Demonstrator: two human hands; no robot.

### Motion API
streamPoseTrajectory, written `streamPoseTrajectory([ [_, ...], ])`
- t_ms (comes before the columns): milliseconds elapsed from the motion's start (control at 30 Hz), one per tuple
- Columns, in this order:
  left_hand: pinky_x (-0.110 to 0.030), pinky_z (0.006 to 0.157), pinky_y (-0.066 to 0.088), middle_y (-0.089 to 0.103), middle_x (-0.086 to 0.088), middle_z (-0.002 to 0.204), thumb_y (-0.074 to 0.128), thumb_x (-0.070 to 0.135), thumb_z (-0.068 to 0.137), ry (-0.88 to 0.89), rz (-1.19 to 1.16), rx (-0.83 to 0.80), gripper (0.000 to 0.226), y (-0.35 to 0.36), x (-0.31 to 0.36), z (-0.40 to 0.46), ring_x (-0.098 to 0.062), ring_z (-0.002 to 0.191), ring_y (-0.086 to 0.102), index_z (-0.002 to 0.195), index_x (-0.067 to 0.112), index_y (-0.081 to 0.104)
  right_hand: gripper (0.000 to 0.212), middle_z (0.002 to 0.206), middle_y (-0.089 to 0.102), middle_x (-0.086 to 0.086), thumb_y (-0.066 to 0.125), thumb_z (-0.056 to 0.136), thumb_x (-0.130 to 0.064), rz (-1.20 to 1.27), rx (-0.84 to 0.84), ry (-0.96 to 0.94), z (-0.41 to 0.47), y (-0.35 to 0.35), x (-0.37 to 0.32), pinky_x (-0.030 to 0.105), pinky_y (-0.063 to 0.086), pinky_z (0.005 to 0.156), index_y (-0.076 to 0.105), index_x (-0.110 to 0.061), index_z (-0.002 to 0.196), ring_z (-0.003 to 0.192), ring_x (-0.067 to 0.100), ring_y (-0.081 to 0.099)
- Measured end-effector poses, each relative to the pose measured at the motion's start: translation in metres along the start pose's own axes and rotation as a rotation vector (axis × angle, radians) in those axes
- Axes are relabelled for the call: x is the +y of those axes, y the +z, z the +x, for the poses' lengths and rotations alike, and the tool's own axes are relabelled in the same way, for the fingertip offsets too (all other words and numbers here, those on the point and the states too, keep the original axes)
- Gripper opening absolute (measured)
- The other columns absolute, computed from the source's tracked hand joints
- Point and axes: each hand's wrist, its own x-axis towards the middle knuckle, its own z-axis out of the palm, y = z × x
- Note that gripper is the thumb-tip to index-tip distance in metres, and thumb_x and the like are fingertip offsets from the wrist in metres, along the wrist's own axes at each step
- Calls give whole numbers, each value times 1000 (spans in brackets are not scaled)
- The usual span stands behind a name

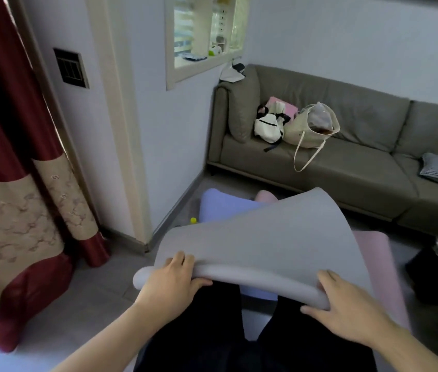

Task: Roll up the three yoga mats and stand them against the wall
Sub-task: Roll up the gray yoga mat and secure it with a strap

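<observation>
- Three mats in view: grey mat [279, 237] uppermost, lifted off the floor [97, 304]; blue mat [223, 206] and pink mat [373, 253] flat beneath and beyond it, both unrolled.
- Grey mat, near end: turned over into a first short curl that lies crosswise in front of the person, its long axis running left to right, slightly lower on the right. Remaining sheet rises away from the hands toward the sofa [346, 162], far edge arched up in the air.
- Left hand [177, 280]: grips the curl near its left end, fingers wrapped over the top, thumb below.
- Right hand [346, 310]: grips the curl near its right end, fingers laid over it, thumb at the underside.
- Spacing: hands well apart, one toward each end; a short stub of roll sticks out past the left hand.
- Governing relation: roll axis lies square across the body, loose sheet directly ahead; neither hand is plainly nearer, so rolling forward looks like even work for both.
- Stage, by judgement: first mat barely begun; none rolled, none standing.
- Risk, by judgement: lifted sheet may skew the roll into a cone if one end runs ahead.
- Wall [169, 157]: ahead and to the left, with bare floor at its foot beside the blue mat; a small yellow object [193, 220] lies there.
- Other stock: bags [293, 124] on sofa; red curtain [5, 157] at far left.
</observation>
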Motion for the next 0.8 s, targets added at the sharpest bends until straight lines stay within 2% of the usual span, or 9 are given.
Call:
streamPoseTrajectory([
  [100,-29,39,39,55,5,78,53,69,87,102,-80,33,49,17,-14,3,-22,62,64,82,21,55,59,90,50,-14,55,82,-86,69,77,-49,-7,7,10,33,44,68,30,-33,89,76,9,53],
  [167,-38,44,52,54,4,82,49,63,90,108,-131,37,44,20,-22,4,-25,69,65,86,20,59,55,83,48,-18,52,81,-88,95,204,-111,-9,14,20,32,42,63,31,-37,85,74,6,49],
  [267,-39,45,52,53,5,81,54,54,92,115,-149,69,34,19,-27,4,-25,69,64,87,21,62,45,81,47,-22,55,88,-80,51,409,-200,-14,17,36,27,39,65,44,-37,83,78,5,47],
  [333,-36,45,51,52,7,79,48,54,92,116,-132,113,35,17,-25,6,-24,68,63,84,23,61,48,79,49,-21,48,92,-79,-19,447,-182,-18,15,41,27,39,65,47,-33,80,79,8,49],
  [433,-37,55,52,53,5,80,45,54,92,100,-112,135,36,13,-21,11,-26,75,61,82,23,60,52,75,53,-18,27,97,-82,-128,430,-132,-21,15,40,28,37,56,38,-34,82,74,12,54],
  [533,-40,59,52,53,2,77,43,54,94,91,-68,114,36,13,-21,17,-30,74,62,81,23,56,55,76,56,-14,20,95,-85,-139,366,-75,-24,15,41,31,36,51,34,-33,86,71,14,58],
  [633,-42,60,52,54,0,73,43,53,96,129,-34,111,36,16,-25,22,-32,70,62,81,22,56,61,83,56,-12,13,92,-88,-184,314,-48,-25,8,38,32,35,53,34,-31,90,71,16,62],
  [733,-42,58,53,53,-1,67,42,49,98,164,-35,125,35,15,-29,26,-31,64,59,77,22,51,59,95,64,-10,19,93,-87,-222,177,3,-24,-5,33,34,37,62,36,-30,96,85,15,67],
  [800,-40,58,52,53,0,66,41,49,99,178,-32,116,36,14,-30,28,-29,62,58,76,23,50,58,93,65,-9,27,94,-87,-207,78,24,-18,-15,31,34,39,63,40,-30,94,84,17,65],
])
